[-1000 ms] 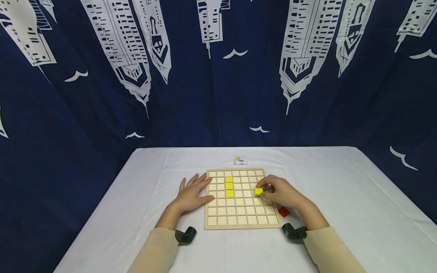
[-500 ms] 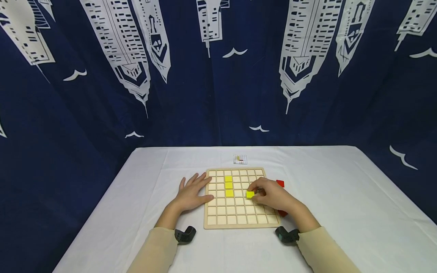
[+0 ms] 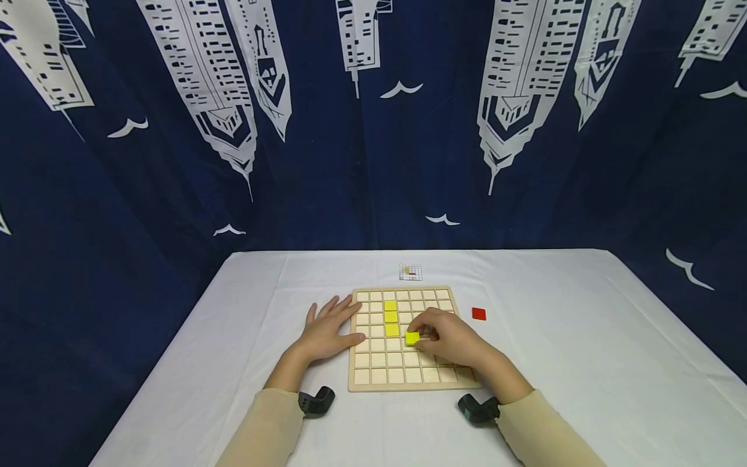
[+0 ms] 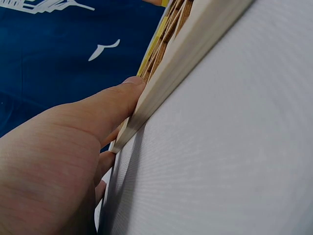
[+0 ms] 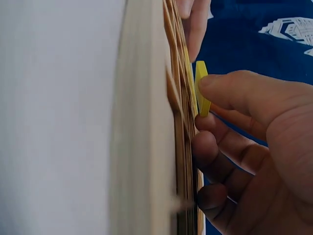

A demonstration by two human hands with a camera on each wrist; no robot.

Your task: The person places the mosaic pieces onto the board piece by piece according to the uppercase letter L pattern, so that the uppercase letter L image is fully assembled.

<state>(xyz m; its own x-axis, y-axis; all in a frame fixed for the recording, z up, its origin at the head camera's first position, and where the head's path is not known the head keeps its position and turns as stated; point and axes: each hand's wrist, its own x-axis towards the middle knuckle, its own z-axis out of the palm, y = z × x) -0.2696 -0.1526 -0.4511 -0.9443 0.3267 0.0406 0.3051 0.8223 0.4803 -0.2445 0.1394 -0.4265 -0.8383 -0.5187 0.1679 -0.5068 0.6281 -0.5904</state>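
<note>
A wooden grid board point(image 3: 363, 377) with square cells lies on the white table. Three yellow square tiles point(image 3: 391, 317) fill a column of its cells, left of the middle. My right hand point(image 3: 452, 338) pinches another yellow tile point(image 3: 412, 338) by thumb and fingers, close over the board and just right of the column's lowest tile. In the right wrist view that thin tile point(image 5: 202, 95) stands on edge between thumb and fingertip. With fingers spread, my left hand point(image 3: 328, 334) rests on the board's left edge; its thumb point(image 4: 117, 100) lies over the rim in the left wrist view.
Right of the board lies a red tile point(image 3: 478, 314). A small card point(image 3: 410, 272) printed with a coloured grid lies behind the board. A dark blue curtain point(image 3: 373, 162) with white building prints hangs behind the table point(image 3: 583, 311).
My right hand has carried the yellow tile leftward over the board. The far red tile has come into view, while the nearer one is now hidden by the right arm. My left hand stays put.
</note>
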